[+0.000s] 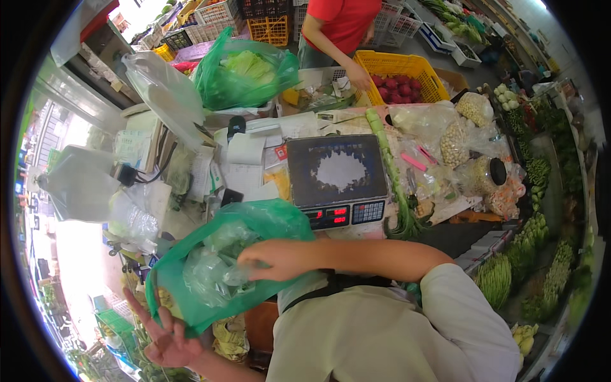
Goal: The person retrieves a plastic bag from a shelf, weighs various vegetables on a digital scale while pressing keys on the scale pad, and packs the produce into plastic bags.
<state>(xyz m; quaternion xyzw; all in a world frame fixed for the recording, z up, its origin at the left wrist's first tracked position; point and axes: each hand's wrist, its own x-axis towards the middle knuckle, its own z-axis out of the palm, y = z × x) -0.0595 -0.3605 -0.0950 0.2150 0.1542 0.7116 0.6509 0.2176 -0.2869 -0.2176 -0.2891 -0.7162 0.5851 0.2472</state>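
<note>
A large green plastic bag (210,310) spreads open in front of me, with clear plastic bags (210,274) inside, some with greenish contents. My right hand (277,260) reaches across into it, fingers pinching one of the clear bags. At the lower left, my left hand (174,341) is against the green bag's edge, index finger extended and other fingers partly bent. Whether it grips the edge is unclear. Just beyond the bag stands a digital scale (339,167) with a worn dark platform and a lit red display.
A long green stalk (382,153) lies beside the scale. A green bag of leafy vegetables (248,67) sits at the back. A person in a red shirt (341,19) stands by a yellow crate (405,62) of dark red produce. Bagged goods (456,143) crowd the right; papers (246,176) lie left.
</note>
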